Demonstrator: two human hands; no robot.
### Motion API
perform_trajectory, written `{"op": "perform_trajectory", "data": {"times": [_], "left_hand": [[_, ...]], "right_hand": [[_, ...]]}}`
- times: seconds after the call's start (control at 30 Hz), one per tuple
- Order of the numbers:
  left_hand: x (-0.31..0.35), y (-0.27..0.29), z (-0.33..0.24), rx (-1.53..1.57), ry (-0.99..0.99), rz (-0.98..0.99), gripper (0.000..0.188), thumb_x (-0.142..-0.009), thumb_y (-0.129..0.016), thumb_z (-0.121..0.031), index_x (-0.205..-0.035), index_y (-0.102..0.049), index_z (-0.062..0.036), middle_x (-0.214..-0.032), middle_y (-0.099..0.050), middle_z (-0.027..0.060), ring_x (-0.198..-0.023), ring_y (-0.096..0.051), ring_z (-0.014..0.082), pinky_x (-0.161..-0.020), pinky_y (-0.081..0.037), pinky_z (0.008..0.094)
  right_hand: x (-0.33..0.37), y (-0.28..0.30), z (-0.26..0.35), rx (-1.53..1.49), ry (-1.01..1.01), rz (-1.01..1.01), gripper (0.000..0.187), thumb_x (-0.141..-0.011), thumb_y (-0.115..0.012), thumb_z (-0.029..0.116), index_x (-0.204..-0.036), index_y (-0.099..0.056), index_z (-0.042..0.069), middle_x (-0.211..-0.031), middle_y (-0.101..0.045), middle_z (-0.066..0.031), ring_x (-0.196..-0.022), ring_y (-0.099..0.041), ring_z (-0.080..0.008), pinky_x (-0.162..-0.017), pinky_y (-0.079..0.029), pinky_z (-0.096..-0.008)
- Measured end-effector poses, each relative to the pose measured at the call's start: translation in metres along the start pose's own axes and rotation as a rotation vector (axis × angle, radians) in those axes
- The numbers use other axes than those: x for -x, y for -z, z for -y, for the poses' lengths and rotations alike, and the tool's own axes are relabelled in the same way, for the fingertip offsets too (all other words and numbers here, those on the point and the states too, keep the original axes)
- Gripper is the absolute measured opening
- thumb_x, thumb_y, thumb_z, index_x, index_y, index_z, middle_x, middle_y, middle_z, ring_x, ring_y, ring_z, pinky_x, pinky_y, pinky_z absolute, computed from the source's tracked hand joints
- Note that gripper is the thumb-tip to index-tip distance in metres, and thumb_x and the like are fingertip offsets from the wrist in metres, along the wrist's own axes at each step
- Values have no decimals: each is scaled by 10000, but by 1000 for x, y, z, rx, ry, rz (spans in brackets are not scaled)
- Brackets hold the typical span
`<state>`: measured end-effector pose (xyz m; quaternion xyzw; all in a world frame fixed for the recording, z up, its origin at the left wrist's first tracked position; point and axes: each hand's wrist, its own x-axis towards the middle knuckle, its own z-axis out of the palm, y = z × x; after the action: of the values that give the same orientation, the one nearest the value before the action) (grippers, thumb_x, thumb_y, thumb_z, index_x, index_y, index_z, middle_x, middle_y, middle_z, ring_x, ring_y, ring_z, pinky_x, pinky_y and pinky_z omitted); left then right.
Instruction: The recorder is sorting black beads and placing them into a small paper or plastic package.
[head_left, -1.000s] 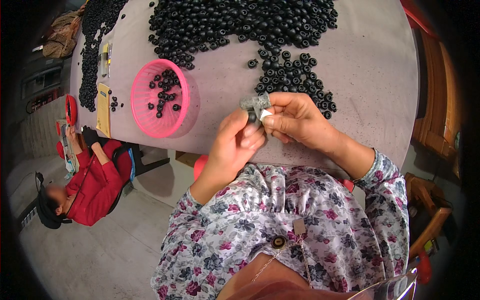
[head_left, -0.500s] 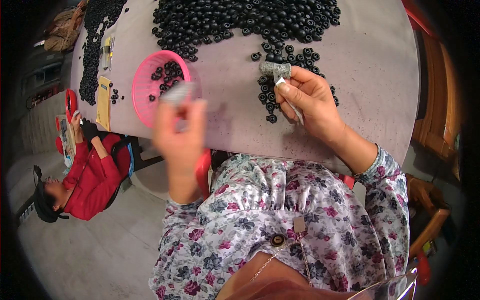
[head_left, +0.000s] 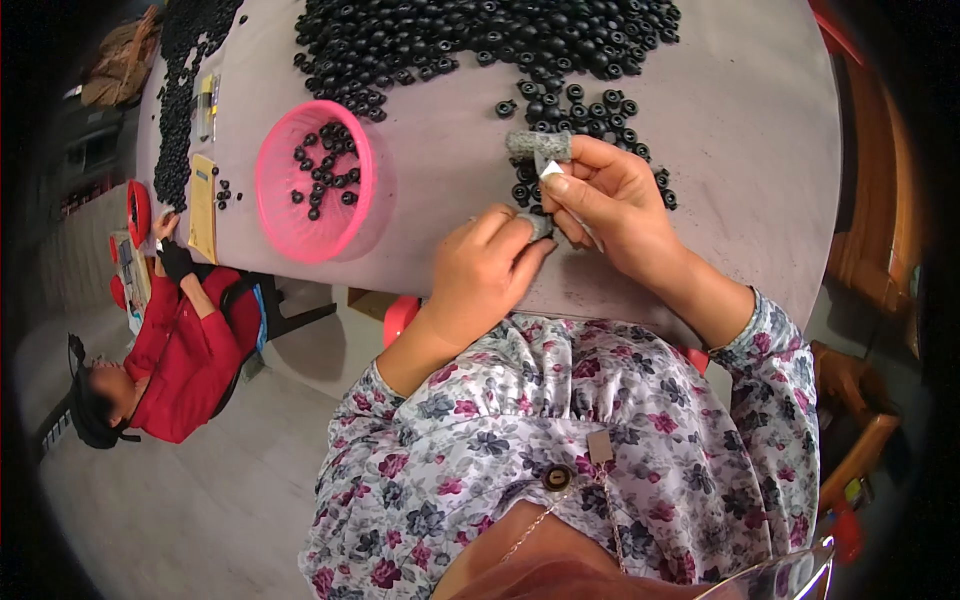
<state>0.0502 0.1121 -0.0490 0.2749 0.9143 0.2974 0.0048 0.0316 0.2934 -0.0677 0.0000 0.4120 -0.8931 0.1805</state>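
Note:
My right hand (head_left: 620, 195) is closed around a thin, flat, white-tipped tool (head_left: 551, 172), pinched under the thumb. Its forefinger, wrapped in grey fabric, stretches out to the left above the tool. Just below the right fingers is my left hand (head_left: 485, 262), its thumb and grey-wrapped fingertip drawn together at the near edge of a small group of round black plastic parts (head_left: 612, 98). Whatever lies in that pinch is too covered to make out. Left of my hands, a pink basket (head_left: 362, 205) holds several black parts (head_left: 325, 168).
A large heap of black parts (head_left: 480, 35) covers the table's far side, and another strip of them (head_left: 175, 130) runs along the left. A yellow-brown packet (head_left: 202, 210) lies beyond the basket. At the left, a person in red (head_left: 195, 340) sits at the table.
My left hand has moved right, from beside the basket to just below my right hand, its fingers now together. My right hand keeps its grip, almost unmoved.

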Motion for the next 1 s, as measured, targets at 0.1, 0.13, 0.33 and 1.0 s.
{"op": "perform_trajectory", "data": {"times": [0.1,0.13,0.33,1.0], "left_hand": [[4,0,-3,-49,-64,39,208,-730,-761,-102,-851,-610,-26,-796,-543,88,-635,-570,287,-567,-461,387],[6,0,-5,-95,-74,52,183,-745,-749,-129,-849,-622,-48,-820,-549,89,-659,-576,288,-584,-465,393],[9,4,7,50,-32,31,146,-807,-703,-79,-918,-615,-45,-843,-576,68,-707,-584,205,-622,-467,313],[-3,20,28,1545,605,103,206,-923,-629,-161,-1021,-622,20,-730,-614,58,-568,-531,114,-532,-427,244]], "right_hand": [[1,-5,3,1,-8,-1,118,-938,-586,78,-1010,-592,-17,-775,-590,-8,-543,-453,-23,-461,-344,-196],[1,-4,3,5,-8,-1,122,-939,-585,78,-1015,-593,-17,-773,-589,-6,-546,-454,-23,-463,-346,-196],[2,-5,1,75,-15,6,177,-937,-601,95,-1077,-592,-13,-770,-579,6,-562,-451,-24,-475,-358,-193],[7,-7,8,191,-126,277,237,-935,-581,66,-1159,-558,-6,-832,-606,10,-682,-497,-15,-559,-400,-183]]}}
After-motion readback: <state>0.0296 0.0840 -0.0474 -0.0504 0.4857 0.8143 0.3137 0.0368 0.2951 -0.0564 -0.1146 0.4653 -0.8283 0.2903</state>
